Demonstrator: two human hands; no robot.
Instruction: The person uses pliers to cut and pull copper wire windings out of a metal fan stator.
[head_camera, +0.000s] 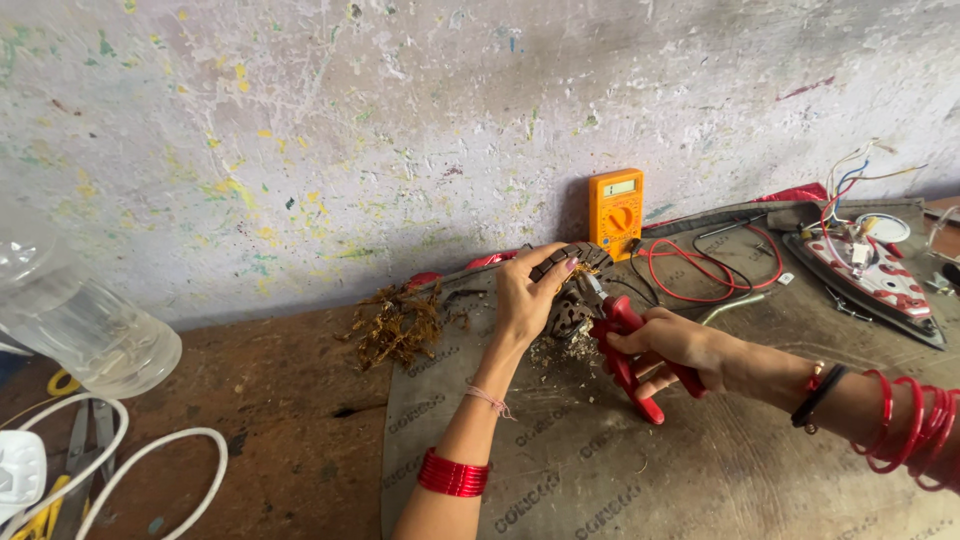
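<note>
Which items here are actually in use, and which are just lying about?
In use:
- left hand gripping the round motor core
- right hand squeezing red-handled pliers at the core
- pulled-out copper wire pile

Lying about:
- orange multimeter with red leads
- opened clothes iron
- white cable
- clear plastic bottle
- scissors

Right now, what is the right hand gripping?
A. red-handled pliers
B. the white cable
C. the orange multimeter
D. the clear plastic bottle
A: the right hand is closed around the red-handled pliers, whose tip meets the dark ring-shaped motor core that the left hand steadies; the orange multimeter stands untouched against the wall.
</note>
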